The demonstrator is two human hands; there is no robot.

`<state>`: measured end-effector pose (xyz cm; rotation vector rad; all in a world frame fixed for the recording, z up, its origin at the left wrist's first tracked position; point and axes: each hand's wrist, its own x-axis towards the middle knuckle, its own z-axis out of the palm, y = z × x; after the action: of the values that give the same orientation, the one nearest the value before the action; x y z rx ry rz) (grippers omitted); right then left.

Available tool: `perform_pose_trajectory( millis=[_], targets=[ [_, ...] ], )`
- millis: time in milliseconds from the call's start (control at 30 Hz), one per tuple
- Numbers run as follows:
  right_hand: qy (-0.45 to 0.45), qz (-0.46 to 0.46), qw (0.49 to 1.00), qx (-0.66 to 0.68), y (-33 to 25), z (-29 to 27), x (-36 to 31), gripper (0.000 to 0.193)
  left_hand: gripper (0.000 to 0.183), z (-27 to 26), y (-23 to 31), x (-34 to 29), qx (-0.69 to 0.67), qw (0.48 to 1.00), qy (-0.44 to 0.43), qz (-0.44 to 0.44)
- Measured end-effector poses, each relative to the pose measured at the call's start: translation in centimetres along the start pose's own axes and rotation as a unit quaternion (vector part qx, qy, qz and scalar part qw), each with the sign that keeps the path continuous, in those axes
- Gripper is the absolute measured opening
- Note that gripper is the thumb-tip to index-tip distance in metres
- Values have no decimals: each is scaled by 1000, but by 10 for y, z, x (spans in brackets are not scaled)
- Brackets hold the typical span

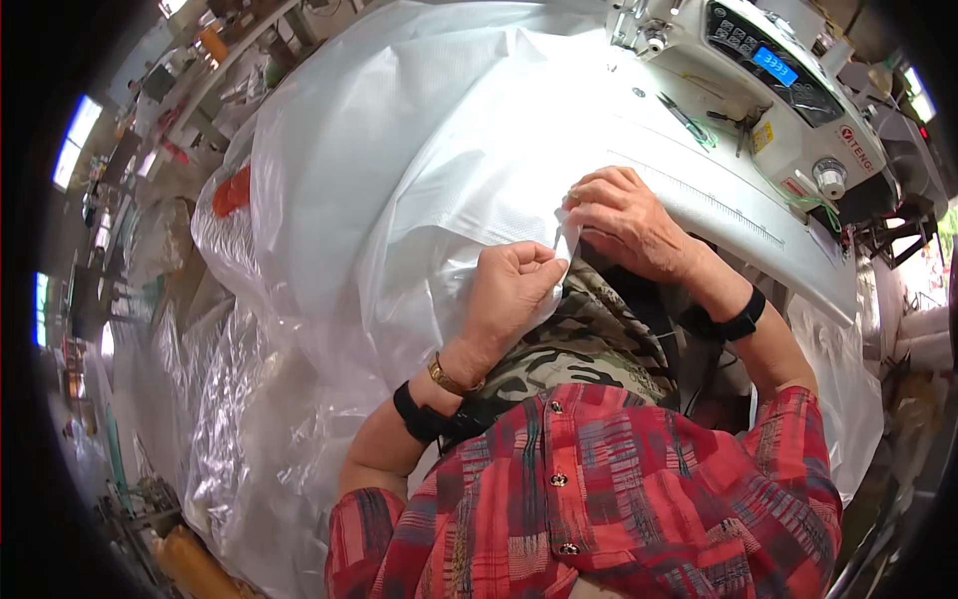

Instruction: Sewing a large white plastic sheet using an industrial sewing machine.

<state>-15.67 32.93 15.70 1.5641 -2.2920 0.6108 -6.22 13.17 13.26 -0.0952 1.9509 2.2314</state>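
Note:
A large sheet of translucent white plastic (419, 210) spreads over the sewing table and hangs down across my lap. My left hand (511, 290) pinches its near edge between thumb and fingers, just above my camouflage trousers. Close by on the right, my right hand (629, 222) has its fingers curled onto the same edge, which is folded into a narrow strip between the two hands. The right fingertips are partly hidden behind the hand. A sewing machine (808, 130) with a lit blue display stands beyond my right hand.
Scissors or thread snips (687, 120) lie on the white machine table (699, 190), which has a ruler scale along it. More crumpled clear plastic (249, 419) hangs at the left. An orange-red item (233, 192) shows at the sheet's left side. A cluttered workbench (225, 75) stands far left.

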Motion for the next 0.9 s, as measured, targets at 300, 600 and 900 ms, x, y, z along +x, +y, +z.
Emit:
perform_pose_trajectory(
  millis=[300,600,900],
  targets=[
    [-80,-64,994,49,-5,-1,-2,26,11,-5,-8,-2,-144,983,-48,-100],
    [-108,-132,985,5,2,5,-3,10,21,0,14,-21,391,918,-10,72],
    [-78,-132,988,-8,-3,11,3,10,63,16,8,-23,525,813,70,243]
  ],
)
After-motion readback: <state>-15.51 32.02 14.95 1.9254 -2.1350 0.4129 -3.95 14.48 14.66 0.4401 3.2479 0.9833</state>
